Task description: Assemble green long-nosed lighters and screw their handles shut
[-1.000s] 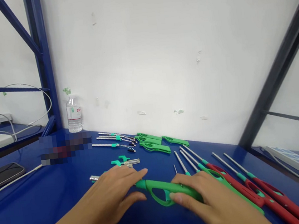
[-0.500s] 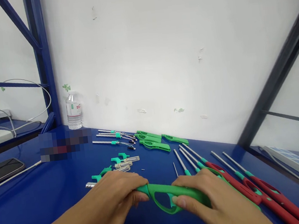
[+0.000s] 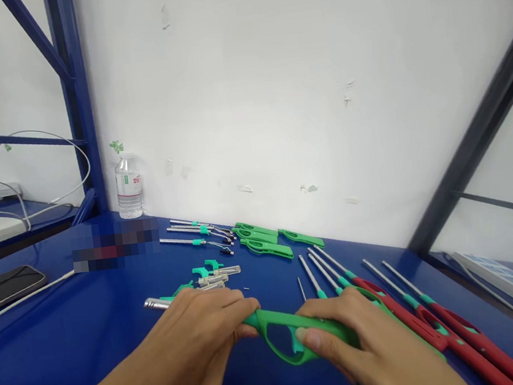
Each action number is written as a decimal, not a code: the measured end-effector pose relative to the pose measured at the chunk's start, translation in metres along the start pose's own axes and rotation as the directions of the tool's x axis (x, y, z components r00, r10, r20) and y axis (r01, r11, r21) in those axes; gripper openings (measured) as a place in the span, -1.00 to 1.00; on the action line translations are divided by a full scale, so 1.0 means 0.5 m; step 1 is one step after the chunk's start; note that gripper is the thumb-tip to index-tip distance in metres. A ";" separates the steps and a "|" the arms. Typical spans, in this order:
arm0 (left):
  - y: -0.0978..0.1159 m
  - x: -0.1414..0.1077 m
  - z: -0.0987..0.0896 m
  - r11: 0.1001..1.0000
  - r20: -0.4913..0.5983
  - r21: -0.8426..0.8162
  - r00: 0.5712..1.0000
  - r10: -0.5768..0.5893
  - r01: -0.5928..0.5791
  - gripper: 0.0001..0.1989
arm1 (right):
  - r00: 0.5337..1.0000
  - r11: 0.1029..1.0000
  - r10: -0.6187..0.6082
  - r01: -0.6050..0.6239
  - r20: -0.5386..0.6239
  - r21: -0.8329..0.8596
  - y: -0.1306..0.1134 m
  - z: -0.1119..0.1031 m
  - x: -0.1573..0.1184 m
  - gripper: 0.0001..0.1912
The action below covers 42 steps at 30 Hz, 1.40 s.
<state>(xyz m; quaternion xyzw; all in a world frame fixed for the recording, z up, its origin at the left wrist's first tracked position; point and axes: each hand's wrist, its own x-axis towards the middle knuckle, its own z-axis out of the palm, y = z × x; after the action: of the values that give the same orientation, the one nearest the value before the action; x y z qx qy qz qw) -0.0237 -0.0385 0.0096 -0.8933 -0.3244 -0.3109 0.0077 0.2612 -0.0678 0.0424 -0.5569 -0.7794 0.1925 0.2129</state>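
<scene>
One green lighter (image 3: pixel 299 320) is held with its long axis crosswise, its handle (image 3: pixel 334 328) gripped by the right hand (image 3: pixel 365 334), its teal collar (image 3: pixel 251 321) by the left hand (image 3: pixel 206 322).

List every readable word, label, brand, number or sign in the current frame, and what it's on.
None readable with confidence.
Bottle: its label has red lettering and a green patch with marks, all too small and blurred to read.
Held green lighter: no lettering visible on the uncovered part.
Red lighters: none legible.
Phone: dark screen, nothing readable.
</scene>
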 end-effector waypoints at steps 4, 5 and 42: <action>-0.022 -0.001 0.016 1.000 0.019 -0.017 1.000 0.022 -0.022 -0.75 | 0.991 0.999 0.031 -0.033 0.132 0.010 -0.018 -0.012 0.008 -0.37; -0.026 -0.003 0.018 1.000 0.036 -0.013 0.999 0.015 -0.015 -0.74 | 0.984 1.000 0.017 -0.020 0.177 0.015 -0.022 -0.017 0.009 -0.38; -0.012 -0.004 -0.002 0.914 0.438 -0.162 0.857 -0.270 0.371 -0.67 | 0.993 0.973 0.048 -0.022 0.107 -0.232 0.049 -0.002 0.051 -0.70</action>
<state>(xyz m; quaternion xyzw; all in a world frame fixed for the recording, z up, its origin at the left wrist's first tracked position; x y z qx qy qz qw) -0.0292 -0.0352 0.0080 -0.8652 -0.4239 -0.1522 -0.2204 0.2737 -0.0360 0.0332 -0.5798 -0.7972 0.1355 0.0993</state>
